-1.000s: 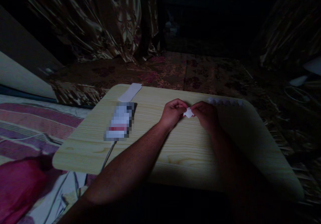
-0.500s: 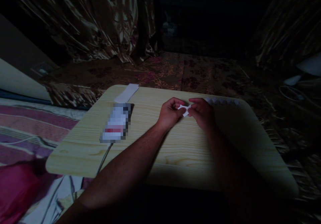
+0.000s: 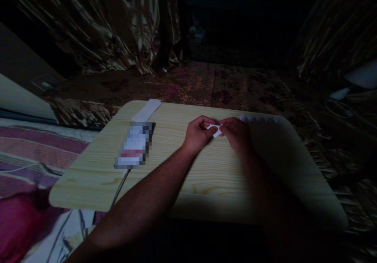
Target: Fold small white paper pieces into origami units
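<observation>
Above the middle of the pale wooden table [image 3: 165, 145], a small piece of white paper [image 3: 217, 132] is pinched between both hands. My left hand [image 3: 198, 132] grips its left side, thumb on top. On the other side my right hand [image 3: 237, 132] is closed on the paper's right edge, its fingers partly in shadow. The paper looks folded or creased, though the fingers cover much of it. Just behind my right hand stands a row of several small folded paper pieces [image 3: 259, 119] along the table's far edge.
A blurred-out phone [image 3: 134, 145] lies on the left, with a white cable [image 3: 120, 188] running off the near edge. Behind it are white paper strips [image 3: 147, 110]. A striped bedspread [image 3: 38, 145] and a red cloth [image 3: 23, 227] lie left of the table.
My right hand's fingers have come down and in, closer to my left hand's. The paper stays pinched between both hands. The whole view has shifted slightly.
</observation>
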`<state>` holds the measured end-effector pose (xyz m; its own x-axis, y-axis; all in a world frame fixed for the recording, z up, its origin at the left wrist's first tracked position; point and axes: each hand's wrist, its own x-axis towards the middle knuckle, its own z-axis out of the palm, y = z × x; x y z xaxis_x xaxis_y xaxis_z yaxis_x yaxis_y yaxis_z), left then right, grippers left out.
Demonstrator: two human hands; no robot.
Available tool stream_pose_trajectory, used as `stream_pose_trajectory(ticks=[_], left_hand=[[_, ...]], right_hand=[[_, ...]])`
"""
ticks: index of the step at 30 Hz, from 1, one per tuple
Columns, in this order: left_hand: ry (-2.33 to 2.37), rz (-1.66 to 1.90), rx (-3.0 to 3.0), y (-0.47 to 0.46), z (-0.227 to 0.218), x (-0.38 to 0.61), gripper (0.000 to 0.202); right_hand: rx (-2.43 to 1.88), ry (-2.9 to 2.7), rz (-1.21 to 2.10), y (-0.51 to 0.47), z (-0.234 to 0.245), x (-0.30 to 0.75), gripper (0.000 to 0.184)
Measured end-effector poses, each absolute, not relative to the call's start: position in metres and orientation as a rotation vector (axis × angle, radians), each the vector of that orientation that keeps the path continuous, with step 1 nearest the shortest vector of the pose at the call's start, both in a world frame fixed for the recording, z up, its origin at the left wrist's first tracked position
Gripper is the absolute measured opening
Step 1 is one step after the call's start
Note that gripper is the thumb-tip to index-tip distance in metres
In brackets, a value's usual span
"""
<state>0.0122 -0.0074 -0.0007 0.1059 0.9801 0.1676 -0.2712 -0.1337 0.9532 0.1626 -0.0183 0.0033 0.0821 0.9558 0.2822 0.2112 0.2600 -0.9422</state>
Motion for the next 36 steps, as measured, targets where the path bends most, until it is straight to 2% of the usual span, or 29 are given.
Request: stream_pose_trajectory(ticks=[10, 18, 36], left_hand=[[0.83, 1.344, 1.172, -0.0088, -0.0005, 0.0134, 0.026], [0.883, 1.362, 1.155, -0.0055, -0.0042, 0.0123, 0.03], [0.806, 1.342, 1.163, -0.0075, -0.0033, 0.0133, 0.035]], right_hand=[[-1.176, -1.404, 0.81, -0.0191, 0.0021, 0.1608, 0.014], [-1.139, -1.371, 0.841, -0.0186, -0.0003, 0.1562, 0.028], [-1.187, -1.413, 0.755, -0.0212, 0.005, 0.1586, 0.021]])
